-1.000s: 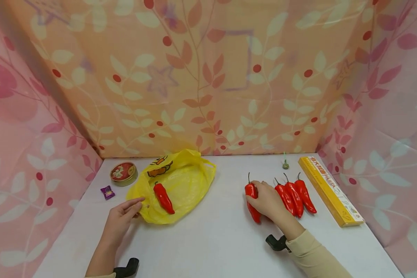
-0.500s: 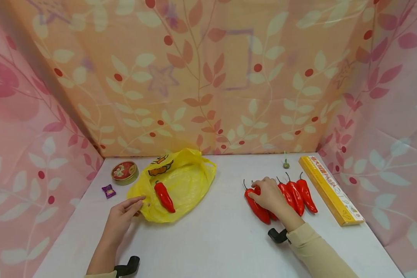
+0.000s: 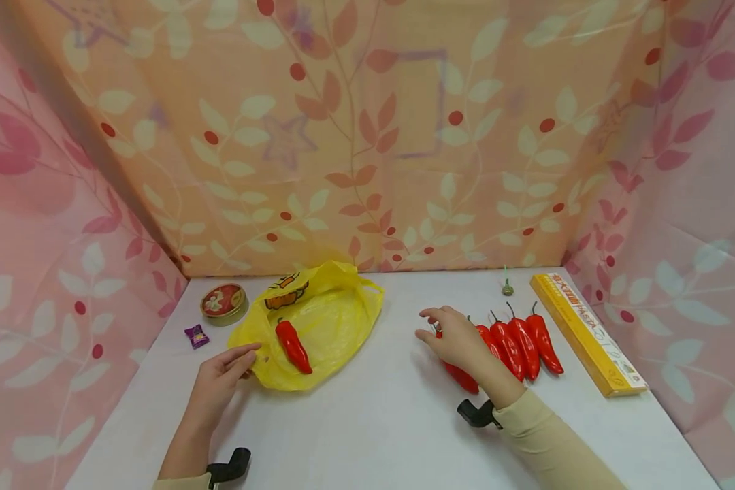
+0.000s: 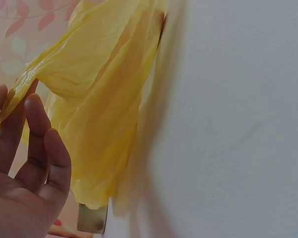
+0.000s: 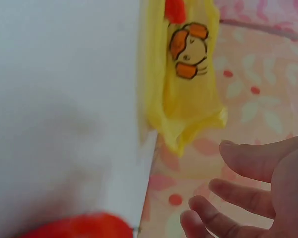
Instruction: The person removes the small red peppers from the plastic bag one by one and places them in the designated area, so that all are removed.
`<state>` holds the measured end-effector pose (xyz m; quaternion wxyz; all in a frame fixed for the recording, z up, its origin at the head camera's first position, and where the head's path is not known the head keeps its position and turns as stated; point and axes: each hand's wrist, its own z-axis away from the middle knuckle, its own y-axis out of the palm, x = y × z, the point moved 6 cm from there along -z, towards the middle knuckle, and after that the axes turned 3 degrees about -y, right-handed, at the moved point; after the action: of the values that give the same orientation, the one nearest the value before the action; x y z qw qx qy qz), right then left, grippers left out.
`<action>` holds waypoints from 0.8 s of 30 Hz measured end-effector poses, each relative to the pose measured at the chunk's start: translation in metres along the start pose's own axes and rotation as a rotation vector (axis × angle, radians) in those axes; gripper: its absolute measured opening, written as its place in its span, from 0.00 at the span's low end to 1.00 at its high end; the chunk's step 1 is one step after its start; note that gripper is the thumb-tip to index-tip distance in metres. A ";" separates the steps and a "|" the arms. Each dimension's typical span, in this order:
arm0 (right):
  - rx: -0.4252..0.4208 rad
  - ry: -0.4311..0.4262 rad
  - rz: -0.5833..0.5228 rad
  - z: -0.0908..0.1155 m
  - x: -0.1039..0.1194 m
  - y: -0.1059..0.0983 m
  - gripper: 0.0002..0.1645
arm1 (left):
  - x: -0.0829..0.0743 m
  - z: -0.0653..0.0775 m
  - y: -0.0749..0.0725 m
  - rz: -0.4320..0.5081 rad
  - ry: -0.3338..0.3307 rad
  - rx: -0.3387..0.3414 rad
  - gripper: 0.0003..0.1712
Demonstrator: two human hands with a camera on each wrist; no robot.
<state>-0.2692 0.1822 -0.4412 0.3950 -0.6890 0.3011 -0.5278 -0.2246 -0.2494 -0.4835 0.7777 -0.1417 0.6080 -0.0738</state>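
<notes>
My left hand [image 3: 219, 384] pinches the near left edge of a yellow plastic bag [image 3: 337, 333], thumb and finger on the thin film in the left wrist view. The bag lies with its mouth spread, and one red chili pepper [image 3: 293, 347] rests in it. Over at the right, my right hand [image 3: 459, 340] hovers above the leftmost red pepper [image 3: 462, 378], partly hiding it. Its fingers are spread with nothing between them, as the right wrist view shows. Several more red peppers [image 3: 525, 347] lie side by side just right of that hand, stems pointing away.
A round red-lidded tin [image 3: 224, 303] and a purple wrapped candy [image 3: 197, 335] sit left of the bag. A long yellow pasta box [image 3: 588, 333] lies along the right side. Behind the peppers is a small green item [image 3: 507, 288]. Patterned cloth walls [image 3: 367, 136] enclose the table.
My right hand has let go of the leftmost pepper, which now lies more slanted, and has lifted and shifted left with fingers spread. The left hand keeps its pinch on the bag.
</notes>
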 end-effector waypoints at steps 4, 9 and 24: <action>0.018 -0.040 -0.090 -0.006 0.027 0.010 0.26 | -0.001 0.000 0.001 0.019 -0.006 0.010 0.28; 0.085 -0.113 -0.228 -0.017 0.062 0.032 0.26 | -0.001 0.001 0.000 0.020 -0.008 -0.008 0.28; 0.223 -0.113 -0.373 -0.068 0.140 0.098 0.33 | 0.004 -0.001 -0.001 0.027 0.008 -0.001 0.27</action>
<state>-0.2980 0.0004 -0.4477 0.3804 -0.7135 0.0855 -0.5822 -0.2243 -0.2513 -0.4871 0.7762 -0.1336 0.6129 -0.0636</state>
